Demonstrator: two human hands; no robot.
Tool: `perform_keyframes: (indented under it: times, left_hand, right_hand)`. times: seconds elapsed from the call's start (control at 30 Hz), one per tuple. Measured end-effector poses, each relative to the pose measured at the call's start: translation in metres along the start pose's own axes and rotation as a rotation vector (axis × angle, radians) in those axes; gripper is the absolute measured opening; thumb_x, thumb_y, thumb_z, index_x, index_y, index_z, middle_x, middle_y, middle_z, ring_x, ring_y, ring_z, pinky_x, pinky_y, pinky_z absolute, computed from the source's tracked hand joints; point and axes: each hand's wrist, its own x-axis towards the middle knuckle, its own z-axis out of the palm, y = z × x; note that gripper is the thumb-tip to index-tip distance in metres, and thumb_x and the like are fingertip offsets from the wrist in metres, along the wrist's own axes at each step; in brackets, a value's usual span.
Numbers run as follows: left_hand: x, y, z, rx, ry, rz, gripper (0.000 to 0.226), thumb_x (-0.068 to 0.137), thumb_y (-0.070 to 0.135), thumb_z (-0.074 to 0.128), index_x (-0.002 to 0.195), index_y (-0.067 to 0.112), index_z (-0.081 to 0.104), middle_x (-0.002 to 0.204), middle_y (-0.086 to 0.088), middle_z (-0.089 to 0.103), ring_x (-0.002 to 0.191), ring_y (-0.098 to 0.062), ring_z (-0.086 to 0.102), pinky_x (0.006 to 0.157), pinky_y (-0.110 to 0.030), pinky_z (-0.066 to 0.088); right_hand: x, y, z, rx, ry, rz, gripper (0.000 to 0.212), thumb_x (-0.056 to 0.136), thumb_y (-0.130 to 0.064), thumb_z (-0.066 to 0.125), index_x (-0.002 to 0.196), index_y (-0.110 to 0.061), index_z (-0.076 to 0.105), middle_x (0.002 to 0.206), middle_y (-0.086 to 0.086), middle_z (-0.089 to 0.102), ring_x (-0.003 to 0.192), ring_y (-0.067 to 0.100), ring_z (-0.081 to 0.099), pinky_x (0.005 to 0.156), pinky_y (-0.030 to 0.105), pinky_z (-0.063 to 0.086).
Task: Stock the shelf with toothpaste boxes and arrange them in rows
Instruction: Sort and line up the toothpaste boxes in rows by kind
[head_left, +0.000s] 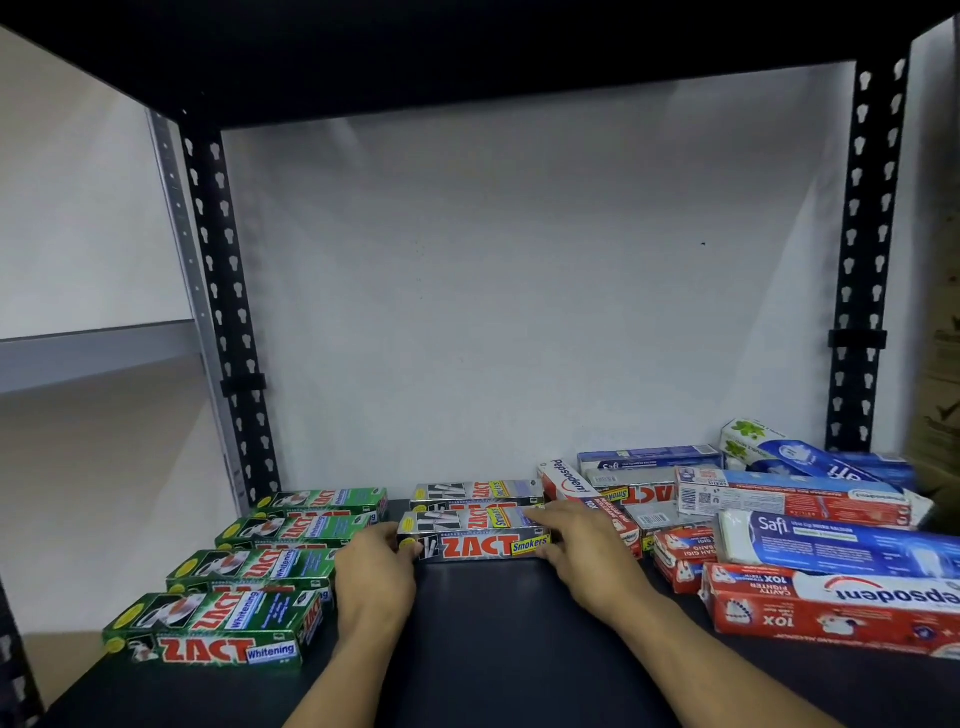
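The front Smokers box lies flat on the dark shelf, and everything else is placed from it. Its long axis runs side to side, parallel to the shelf's front edge. The printed face with the brand name looks toward the person, and the name reads upright.

The left hand holds its left end, fingers curled in against the end flap. The right hand takes the right end, with fingers laid over the top face and the thumb against the front face, so both hands grip this one box.

Directly behind it sits a second Smokers box, parallel and close; whether the two touch cannot be told. To its left, four green Whitening boxes run in a column from front to back, each with the same side-to-side axis. To its right lies a loose pile of mixed boxes, crossing at odd angles and partly stacked.

The box is probably light, thin cardboard around a tube. It should be stiff along its length but easy to dent on the broad faces, and its glossy print may be a little slick. Holding it at the two short ends looks sound, as that should steer the long axis squarely. Light pressure should be enough to slide it back into line.
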Motion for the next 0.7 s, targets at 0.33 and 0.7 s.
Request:
perform_keyframes:
  times: [0.33,0.7]
  left_hand:
    - [-0.001,0.003,-0.002,0.003,-0.016,0.003,0.022,0.091,0.015,0.069,0.113,0.011,0.073,0.102,-0.006,0.075,0.084,-0.017,0.061,0.086,-0.030,0.050]
    - [0.024,0.021,0.001,-0.102,-0.042,0.071,0.041,0.098,0.021,0.058,0.136,0.006,0.058,0.127,-0.013,0.067,0.116,-0.024,0.063,0.097,-0.030,0.047]
  right_hand:
    - [0.001,0.002,0.004,0.017,0.033,-0.030,0.044,0.095,-0.017,0.061,0.138,-0.022,0.056,0.138,-0.006,0.055,0.126,0.010,0.048,0.108,0.018,0.032]
    - [0.047,-0.008,-0.023,0.137,0.186,0.107,0.030,0.096,-0.014,0.062,0.125,-0.017,0.068,0.126,0.003,0.064,0.111,0.015,0.060,0.091,0.017,0.043]
